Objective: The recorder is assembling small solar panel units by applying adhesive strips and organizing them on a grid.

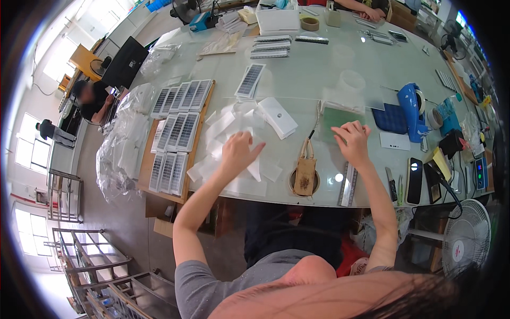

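My left hand (237, 152) hovers over a loose pile of white paper slips (255, 169), its thumb stretched away from the curled fingers and nothing visible in it. To the right, my right hand (353, 142) is at the near edge of a green mat (342, 118), fingers bent in a pinch. Whatever it may hold is too small to make out. A metal ruler (348, 186) lies below that hand. Between the hands are a stack of white cards (278, 118) and a tan wooden block with a cord (304, 178). Striped dark strips (249, 82) lie farther off.
At left, a wooden board (192, 154) carries rows of striped strips, with plastic-wrapped bundles (125, 138) beyond. At right are a blue tape dispenser (413, 111), a phone (414, 181), a cutter (391, 185) and a fan (465, 234). Another person's hands (372, 13) rest across the table.
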A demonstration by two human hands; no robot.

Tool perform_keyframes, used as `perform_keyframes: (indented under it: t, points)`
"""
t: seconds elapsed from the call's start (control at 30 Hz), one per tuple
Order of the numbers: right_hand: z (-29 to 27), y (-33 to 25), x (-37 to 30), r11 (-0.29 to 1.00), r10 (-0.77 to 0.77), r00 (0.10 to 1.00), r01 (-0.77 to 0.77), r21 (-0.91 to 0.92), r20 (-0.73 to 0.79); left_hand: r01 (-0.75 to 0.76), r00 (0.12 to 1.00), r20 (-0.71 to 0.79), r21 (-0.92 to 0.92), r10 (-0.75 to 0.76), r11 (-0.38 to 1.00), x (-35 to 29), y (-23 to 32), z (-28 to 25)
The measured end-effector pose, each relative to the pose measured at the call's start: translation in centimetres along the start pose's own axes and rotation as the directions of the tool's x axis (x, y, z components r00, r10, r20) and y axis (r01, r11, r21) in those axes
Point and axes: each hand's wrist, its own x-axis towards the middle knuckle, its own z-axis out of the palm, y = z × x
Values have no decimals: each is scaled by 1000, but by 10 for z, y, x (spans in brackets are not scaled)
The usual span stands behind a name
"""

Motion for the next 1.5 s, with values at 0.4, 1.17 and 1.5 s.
perform_keyframes:
  t: [0.4,1.17,1.5]
  points:
    - [-8,9,16,935,245,967,-253,248,64,86,987,-136,17,-83,996,-47,4,28]
    - [-21,-144,-3,846,56,984,-137,515,170,99,981,76,-988,-181,120,-75,55,20]
    - [-16,-147,-6,669,155,942,-321,670,297,66,998,66,-937,-12,342,-84,69,11]
